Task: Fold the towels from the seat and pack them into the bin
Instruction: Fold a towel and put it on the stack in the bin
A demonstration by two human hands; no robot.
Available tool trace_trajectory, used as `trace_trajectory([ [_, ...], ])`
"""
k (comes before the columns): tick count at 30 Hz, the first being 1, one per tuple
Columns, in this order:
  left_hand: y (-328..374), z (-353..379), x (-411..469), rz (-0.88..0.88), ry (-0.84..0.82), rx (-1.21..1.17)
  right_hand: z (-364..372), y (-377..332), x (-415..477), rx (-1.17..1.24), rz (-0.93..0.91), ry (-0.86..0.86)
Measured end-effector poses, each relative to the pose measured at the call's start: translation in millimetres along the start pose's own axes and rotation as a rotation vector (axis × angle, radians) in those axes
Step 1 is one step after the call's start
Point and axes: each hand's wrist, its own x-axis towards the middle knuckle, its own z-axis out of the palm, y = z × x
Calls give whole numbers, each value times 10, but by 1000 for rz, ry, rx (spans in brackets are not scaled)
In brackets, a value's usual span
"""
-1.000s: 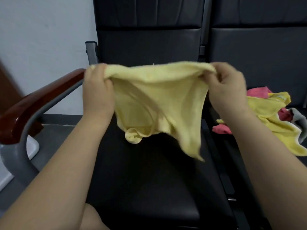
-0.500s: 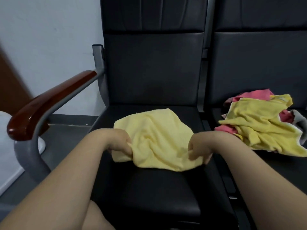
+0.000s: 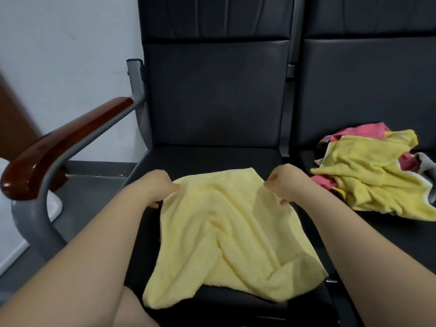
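Observation:
A pale yellow towel (image 3: pixel 226 234) lies spread and rumpled on the black seat (image 3: pixel 212 156) in front of me, its near edge hanging toward the seat's front. My left hand (image 3: pixel 158 187) pinches the towel's far left corner. My right hand (image 3: pixel 283 185) pinches its far right corner. Both hands are low, close to the seat cushion. On the neighbouring seat to the right lies a loose pile of towels (image 3: pixel 375 175), yellow on top with pink and grey beneath. No bin is in view.
A wooden armrest (image 3: pixel 63 142) on a grey metal frame stands to the left of the seat. A white object (image 3: pixel 14 232) sits on the floor at the far left. A knee (image 3: pixel 132 310) shows at the bottom edge.
The towel was held up in the air, then brought down onto the seat. Now it lies spread out longer toward me, and my hands grip its far corners.

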Motion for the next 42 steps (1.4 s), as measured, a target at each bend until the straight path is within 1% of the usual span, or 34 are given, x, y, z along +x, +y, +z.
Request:
trace_trajectory([
  [1, -22, 64, 76, -12, 94, -66, 86, 31, 82, 40, -21, 124],
  [2, -32, 132, 134, -31, 140, -140, 179, 58, 121, 102, -21, 175],
  [3, -31, 199, 174, -56, 150, -214, 265, 80, 135, 184, 4, 156],
  [5, 4, 281, 225, -103, 132, -341, 385, 109, 131, 320, 44, 37],
  [6, 33, 290, 228, -126, 114, -385, 404, 98, 106, 321, 34, -10],
  [8, 70, 267, 272, -156, 68, -400, 390, 65, 73, 257, -3, -68],
  [10, 93, 216, 314, -129, 41, -425, 349, 20, 42, 224, -16, -108],
  [12, 115, 158, 318, -51, 38, -483, 322, -10, 21, 282, -37, -97],
  [14, 139, 77, 286, 10, 45, -567, 261, -51, -18, 399, -74, -22],
  [17, 120, -44, 200, 82, 30, -727, 70, -122, -51, 607, -159, 196],
  [19, 89, -132, 143, 209, 21, -919, -101, -172, -112, 729, -253, 350],
  [20, 91, -184, 99, 293, -6, -1065, -201, -195, -159, 799, -311, 379],
  [21, 81, -241, 49, 381, -51, -1217, -312, -212, -226, 837, -374, 371],
  [22, 75, -297, 16, 465, -100, -1332, -427, -215, -303, 819, -444, 334],
  [23, 63, -345, -31, 521, -149, -1383, -547, -201, -390, 734, -511, 264],
  [24, 45, -377, -78, 561, -206, -1377, -651, -168, -470, 588, -568, 169],
  [25, 17, -395, -122, 577, -284, -1307, -727, -118, -531, 395, -600, 41],
  [26, -3, -389, -167, 571, -373, -1173, -759, -62, -573, 182, -594, -124],
  [27, -16, -367, -211, 535, -488, -972, -737, 1, -586, -13, -537, -323],
  [28, -18, -324, -257, 464, -601, -745, -676, 68, -601, -161, -433, -535],
  [29, -8, -273, -295, 385, -679, -507, -601, 124, -600, -245, -300, -724],
  [30, 8, -215, -311, 306, -693, -302, -526, 157, -589, -270, -172, -835],
  [31, 41, -155, -315, 256, -644, -147, -458, 177, -583, -269, -88, -858],
  [32, 72, -99, -302, 230, -540, -54, -405, 181, -561, -255, -60, -809],
  [34, 106, -12, -252, 249, -305, 24, -330, 168, -519, -215, -94, -571],
  [35, 131, 15, -240, 281, -233, 10, -286, 142, -511, -184, -110, -460],
  [36, 164, 31, -249, 311, -202, -27, -237, 113, -517, -142, -115, -391],
  [37, 203, 41, -267, 334, -218, -56, -188, 78, -538, -102, -118, -369],
  [38, 247, 51, -315, 355, -264, -54, -137, 39, -578, -82, -130, -387],
  [40, 353, 86, -443, 368, -420, 51, -62, -30, -674, -112, -166, -466],
  [42, 470, 151, -597, 362, -589, 198, 12, -85, -758, -227, -222, -498],
])
